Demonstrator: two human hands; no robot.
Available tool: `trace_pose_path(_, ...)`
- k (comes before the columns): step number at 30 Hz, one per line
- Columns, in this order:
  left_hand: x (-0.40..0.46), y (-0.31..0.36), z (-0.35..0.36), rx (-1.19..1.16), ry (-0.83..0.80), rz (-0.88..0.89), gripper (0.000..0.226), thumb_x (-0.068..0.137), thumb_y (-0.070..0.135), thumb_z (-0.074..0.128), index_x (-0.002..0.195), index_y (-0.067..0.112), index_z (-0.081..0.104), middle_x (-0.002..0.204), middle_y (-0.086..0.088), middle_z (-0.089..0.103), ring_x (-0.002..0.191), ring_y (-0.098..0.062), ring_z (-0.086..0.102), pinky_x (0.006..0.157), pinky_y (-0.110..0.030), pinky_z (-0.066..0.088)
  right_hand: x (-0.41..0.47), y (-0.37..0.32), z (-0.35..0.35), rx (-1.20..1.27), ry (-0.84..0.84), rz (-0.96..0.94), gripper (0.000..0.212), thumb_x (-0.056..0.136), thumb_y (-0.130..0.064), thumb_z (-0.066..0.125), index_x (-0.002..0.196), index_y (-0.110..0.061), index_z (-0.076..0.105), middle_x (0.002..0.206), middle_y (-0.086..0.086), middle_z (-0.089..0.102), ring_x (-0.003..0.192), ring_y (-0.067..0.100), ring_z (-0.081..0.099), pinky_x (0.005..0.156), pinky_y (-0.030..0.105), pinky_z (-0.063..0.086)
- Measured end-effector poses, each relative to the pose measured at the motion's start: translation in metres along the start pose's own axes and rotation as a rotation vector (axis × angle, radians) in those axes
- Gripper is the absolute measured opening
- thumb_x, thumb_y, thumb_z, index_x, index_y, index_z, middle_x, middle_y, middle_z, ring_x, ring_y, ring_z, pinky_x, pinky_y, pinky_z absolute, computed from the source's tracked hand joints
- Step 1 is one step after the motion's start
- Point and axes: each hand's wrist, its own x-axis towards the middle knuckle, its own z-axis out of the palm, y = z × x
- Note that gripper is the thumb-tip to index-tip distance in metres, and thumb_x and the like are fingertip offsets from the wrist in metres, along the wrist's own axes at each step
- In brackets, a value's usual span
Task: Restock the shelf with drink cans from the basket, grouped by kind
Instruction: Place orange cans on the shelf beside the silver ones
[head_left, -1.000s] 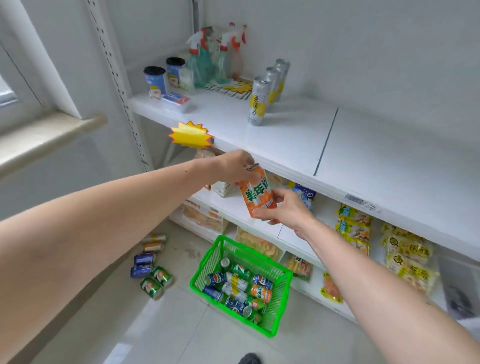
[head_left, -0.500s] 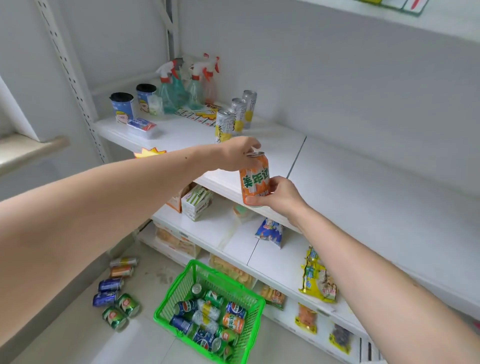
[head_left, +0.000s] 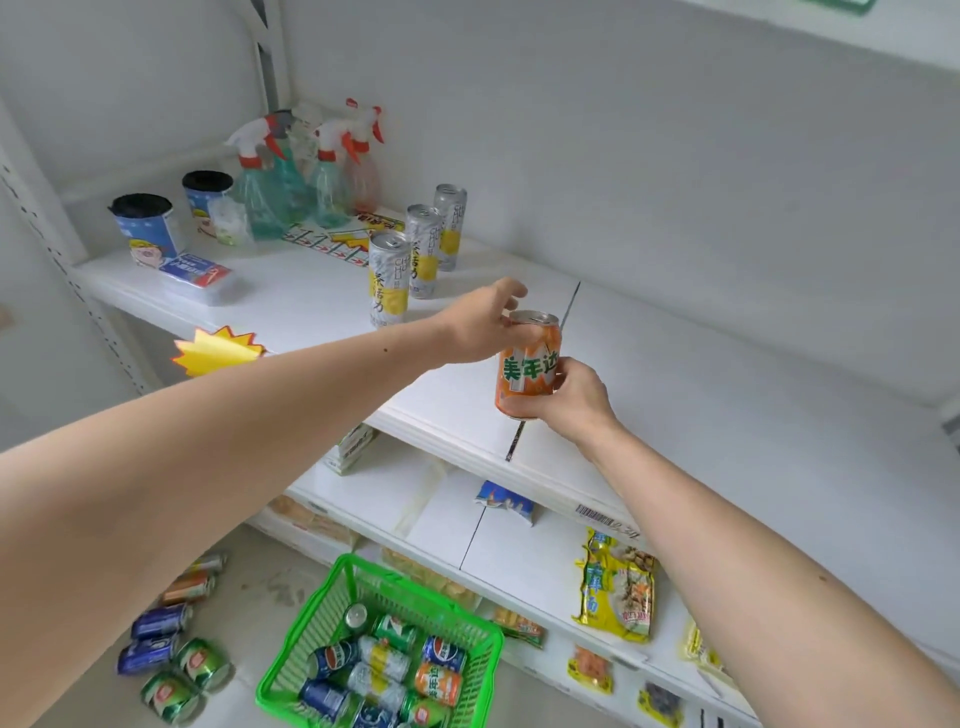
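An orange drink can (head_left: 525, 365) with green lettering is upright just above the front part of the white upper shelf (head_left: 701, 395). My right hand (head_left: 574, 396) grips its lower half from the right. My left hand (head_left: 480, 323) pinches its top rim from the left. Three tall silver-and-yellow cans (head_left: 413, 254) stand in a row further back on the shelf, left of the orange can. On the floor below, the green basket (head_left: 311, 644) holds several mixed cans: blue, green, orange and silver-yellow.
Spray bottles (head_left: 311, 171), two blue cups (head_left: 148, 228) and a small flat box (head_left: 200, 273) fill the shelf's back left. A yellow starburst tag (head_left: 218, 351) sticks out from the shelf edge. Several loose cans (head_left: 171, 649) lie on the floor left of the basket. Snack packets (head_left: 615, 592) sit on lower shelves.
Both hands have raised the orange can from in front of the shelf edge to over the upper shelf, and my view has tilted up and moved closer.
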Motion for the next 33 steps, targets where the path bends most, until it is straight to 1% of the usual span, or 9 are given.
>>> trace_pose_path(3,0.020,-0.015,0.002,0.096,-0.018,-0.053,0.057,0.095,0.039,0.053,0.141,0.009,0.037,0.141,-0.010,0.046,0.121,-0.024,0.052,0.098,-0.036,0.045,0.024,0.008,-0.004,0.017,0.103,0.046,0.060,0.050,-0.032,0.092,0.102,-0.020,0.064,0.096,-0.006,0.072,0.087,0.010,0.067,0.073,0.025,0.052)
trace_pose_path(7,0.043,-0.042,0.014,0.224,-0.069,-0.123,0.053,0.096,0.040,0.051,0.138,0.009,0.042,0.140,-0.011,0.048,0.122,-0.026,0.051,0.099,-0.032,0.042,0.051,0.019,-0.009,0.040,0.209,0.093,0.064,0.052,-0.031,0.092,0.107,-0.021,0.060,0.101,-0.005,0.070,0.090,0.013,0.067,0.076,0.024,0.050)
trace_pose_path(10,0.058,-0.054,0.025,0.289,-0.121,-0.162,0.054,0.096,0.041,0.049,0.138,0.008,0.042,0.141,-0.011,0.047,0.124,-0.028,0.048,0.099,-0.031,0.039,0.072,0.026,-0.011,0.020,0.248,0.107,0.066,0.053,-0.030,0.092,0.109,-0.021,0.058,0.103,-0.004,0.068,0.092,0.016,0.065,0.078,0.025,0.048)
trace_pose_path(14,0.084,-0.060,0.046,0.382,-0.179,-0.177,0.056,0.098,0.041,0.045,0.142,0.007,0.038,0.141,-0.013,0.046,0.128,-0.029,0.044,0.101,-0.033,0.037,0.111,0.029,-0.018,-0.016,0.263,0.107,0.066,0.056,-0.029,0.092,0.110,-0.020,0.056,0.100,-0.005,0.063,0.090,0.015,0.061,0.075,0.024,0.044)
trace_pose_path(20,0.134,-0.068,0.076,0.451,-0.127,-0.137,0.051,0.098,0.041,0.043,0.137,0.009,0.042,0.136,-0.011,0.049,0.124,-0.028,0.047,0.101,-0.039,0.042,0.185,0.031,-0.030,-0.025,0.326,0.077,0.066,0.057,-0.029,0.091,0.113,-0.017,0.058,0.104,-0.002,0.064,0.090,0.014,0.057,0.080,0.023,0.045)
trace_pose_path(24,0.164,-0.077,0.089,0.484,-0.107,-0.150,0.051,0.098,0.043,0.042,0.137,0.011,0.043,0.136,-0.009,0.048,0.125,-0.028,0.046,0.102,-0.041,0.041,0.230,0.036,-0.030,0.037,0.355,0.081,0.070,0.055,-0.026,0.091,0.115,-0.017,0.056,0.115,0.002,0.066,0.104,0.019,0.062,0.092,0.031,0.052)
trace_pose_path(28,0.186,-0.084,0.095,0.513,-0.079,-0.162,0.051,0.098,0.043,0.041,0.137,0.011,0.043,0.136,-0.009,0.048,0.125,-0.028,0.046,0.101,-0.041,0.042,0.258,0.041,-0.026,0.065,0.345,0.070,0.070,0.059,-0.024,0.091,0.119,-0.016,0.055,0.117,0.002,0.064,0.106,0.020,0.061,0.085,0.025,0.047)
trace_pose_path(31,0.194,-0.087,0.098,0.540,-0.080,-0.173,0.051,0.098,0.044,0.042,0.137,0.011,0.043,0.134,-0.010,0.048,0.123,-0.029,0.047,0.099,-0.041,0.044,0.270,0.047,-0.021,0.066,0.328,0.065,0.068,0.061,-0.024,0.090,0.118,-0.016,0.055,0.114,0.001,0.063,0.094,0.016,0.056,0.080,0.024,0.043)
trace_pose_path(33,0.197,-0.091,0.100,0.551,-0.088,-0.180,0.051,0.097,0.044,0.042,0.136,0.012,0.044,0.133,-0.010,0.049,0.123,-0.029,0.047,0.096,-0.041,0.045,0.278,0.051,-0.015,0.069,0.329,0.067,0.068,0.060,-0.027,0.090,0.117,-0.018,0.054,0.112,0.000,0.063,0.092,0.016,0.055,0.081,0.026,0.045)
